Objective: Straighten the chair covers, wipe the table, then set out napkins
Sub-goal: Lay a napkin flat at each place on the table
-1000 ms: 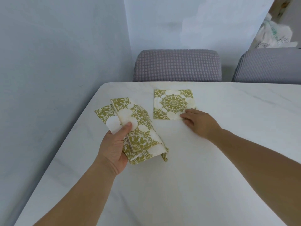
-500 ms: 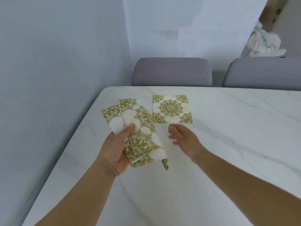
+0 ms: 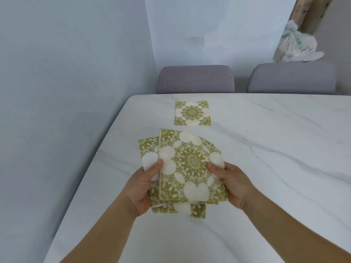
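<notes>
A stack of green-and-cream patterned napkins (image 3: 188, 166) is held above the white marble table (image 3: 266, 168). My left hand (image 3: 144, 188) grips the stack's left edge, thumb on top. My right hand (image 3: 231, 183) grips its right edge, thumb on the top napkin. The napkins in the stack are fanned and out of line with one another. One single napkin (image 3: 192, 113) lies flat on the table near the far edge, in front of the left grey-covered chair (image 3: 195, 79).
A second grey-covered chair (image 3: 291, 77) stands at the far right side of the table. Pale walls close in on the left and behind. A white plastic bag (image 3: 296, 44) hangs behind the right chair. The table's left edge runs diagonally toward me.
My right hand left the laid napkin, came back toward me and took hold of the stack's right side. The stack now faces me flat, held in both hands.
</notes>
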A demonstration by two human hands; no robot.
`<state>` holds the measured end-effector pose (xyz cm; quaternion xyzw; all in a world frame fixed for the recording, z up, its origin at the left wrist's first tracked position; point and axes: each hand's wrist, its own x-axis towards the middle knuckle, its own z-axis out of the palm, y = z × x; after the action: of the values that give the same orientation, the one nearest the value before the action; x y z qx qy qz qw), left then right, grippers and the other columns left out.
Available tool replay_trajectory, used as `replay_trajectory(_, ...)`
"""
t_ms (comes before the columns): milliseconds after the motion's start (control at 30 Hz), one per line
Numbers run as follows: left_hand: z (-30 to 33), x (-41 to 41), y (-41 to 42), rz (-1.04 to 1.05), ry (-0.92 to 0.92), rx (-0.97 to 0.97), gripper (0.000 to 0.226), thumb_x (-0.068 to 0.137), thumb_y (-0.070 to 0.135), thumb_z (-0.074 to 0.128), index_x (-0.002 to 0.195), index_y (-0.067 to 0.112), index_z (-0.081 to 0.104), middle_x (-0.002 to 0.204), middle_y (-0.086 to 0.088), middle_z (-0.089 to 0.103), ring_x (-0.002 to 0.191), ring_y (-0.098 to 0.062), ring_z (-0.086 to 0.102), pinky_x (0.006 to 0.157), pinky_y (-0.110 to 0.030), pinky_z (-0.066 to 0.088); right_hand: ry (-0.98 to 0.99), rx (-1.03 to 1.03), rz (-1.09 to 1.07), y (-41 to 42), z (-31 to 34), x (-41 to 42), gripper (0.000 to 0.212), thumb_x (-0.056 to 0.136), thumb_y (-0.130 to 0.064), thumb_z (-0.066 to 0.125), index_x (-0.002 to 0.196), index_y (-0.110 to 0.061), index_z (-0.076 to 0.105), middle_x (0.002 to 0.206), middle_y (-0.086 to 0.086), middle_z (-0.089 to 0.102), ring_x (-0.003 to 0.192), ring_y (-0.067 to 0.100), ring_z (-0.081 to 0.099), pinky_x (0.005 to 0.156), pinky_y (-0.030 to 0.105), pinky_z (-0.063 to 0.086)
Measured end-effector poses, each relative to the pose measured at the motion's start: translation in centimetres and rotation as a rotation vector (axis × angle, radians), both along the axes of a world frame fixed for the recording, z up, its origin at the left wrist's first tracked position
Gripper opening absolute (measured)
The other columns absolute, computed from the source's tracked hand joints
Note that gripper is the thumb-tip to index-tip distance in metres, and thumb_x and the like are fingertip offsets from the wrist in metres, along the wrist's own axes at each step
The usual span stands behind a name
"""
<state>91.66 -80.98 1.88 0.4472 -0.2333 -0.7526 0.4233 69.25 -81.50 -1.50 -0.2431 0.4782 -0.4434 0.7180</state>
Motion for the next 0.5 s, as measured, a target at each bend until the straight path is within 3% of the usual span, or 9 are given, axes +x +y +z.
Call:
replay_trajectory(233, 0.3, 0.3, 5.9, 0.059, -0.061, 0.015, 0.033, 0.078, 0.024, 0.064, 0.108, 0.010, 0.066, 0.106, -0.016, 0.070, 0.094, -0.033, 0.069, 0.071, -0.045, 0.059, 0.205, -0.096, 0.005, 5.6, 0.6, -0.5, 0.026, 0.086, -0.023, 0.065, 0.102, -0.003, 0.069, 0.097, 0.015, 0.073, 0.089, 0.030, 0.071, 0.077, 0.042, 0.057)
replay_trajectory(367, 0.4, 1.4, 7.8, 0.083, -0.078, 0.005, 0.028, 0.076, 0.024, 0.065, 0.100, 0.012, 0.070, 0.101, -0.015, 0.072, 0.088, -0.031, 0.070, 0.064, -0.043, 0.059, 0.078, -0.046, -0.043, 7.9, 0.9, -0.3, 0.026, 0.083, -0.019, 0.066, 0.104, -0.004, 0.068, 0.100, 0.015, 0.073, 0.092, 0.030, 0.070, 0.073, 0.040, 0.058)
replay_trajectory(500, 0.6, 2.7, 8.9, 0.050, -0.099, -0.023, 0.037, 0.076, 0.026, 0.064, 0.110, 0.011, 0.066, 0.106, -0.015, 0.071, 0.094, -0.033, 0.069, 0.072, -0.045, 0.058, -0.027, 0.013, -0.039, 9.8, 1.0, 0.2, 0.038, 0.073, -0.016, 0.072, 0.108, -0.002, 0.067, 0.107, 0.018, 0.070, 0.097, 0.034, 0.068, 0.074, 0.043, 0.057)
